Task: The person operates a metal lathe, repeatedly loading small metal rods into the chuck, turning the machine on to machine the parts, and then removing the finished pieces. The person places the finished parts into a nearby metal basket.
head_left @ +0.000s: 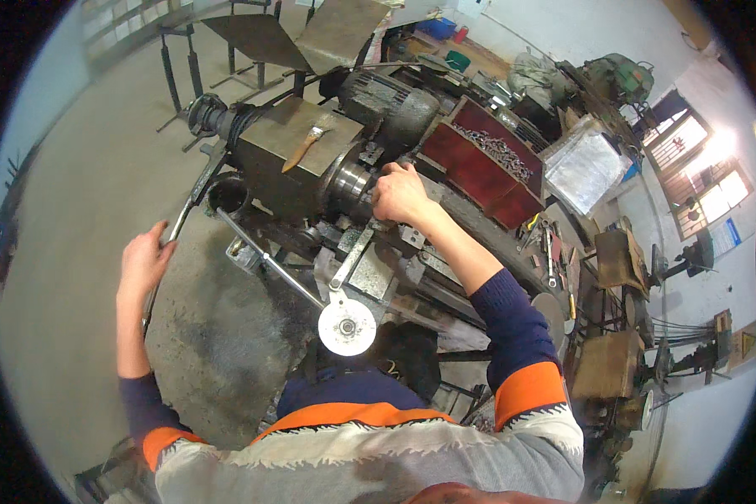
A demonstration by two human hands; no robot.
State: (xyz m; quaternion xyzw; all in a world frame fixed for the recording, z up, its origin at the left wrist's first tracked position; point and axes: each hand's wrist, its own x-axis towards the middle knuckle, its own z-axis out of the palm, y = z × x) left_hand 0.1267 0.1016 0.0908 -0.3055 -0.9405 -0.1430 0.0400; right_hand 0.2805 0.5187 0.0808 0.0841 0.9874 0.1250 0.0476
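A small lathe stands before me, with a boxy grey headstock [290, 139] and a shiny round chuck [349, 186] on its right side. My right hand [401, 197] is just right of the chuck, fingers curled at its front; whatever they hold is hidden. Out to the left, my left hand [145, 259] has its fingers closed around a long dark lever [195, 191] that slopes down from the machine's left end. Nearer my body is a pale round disc [347, 326], with a flat metal arm [353, 259] above it and a thin rod [269, 260] reaching it from the upper left.
A wooden-handled brush [307, 149] lies on the headstock. Behind the lathe bed sits a dark red box [487, 160] with many small metal parts, beside a silvery sheet-covered surface [586, 166]. Wrenches [551, 256] and other tools lie at right. A motor [391, 109] stands behind the headstock.
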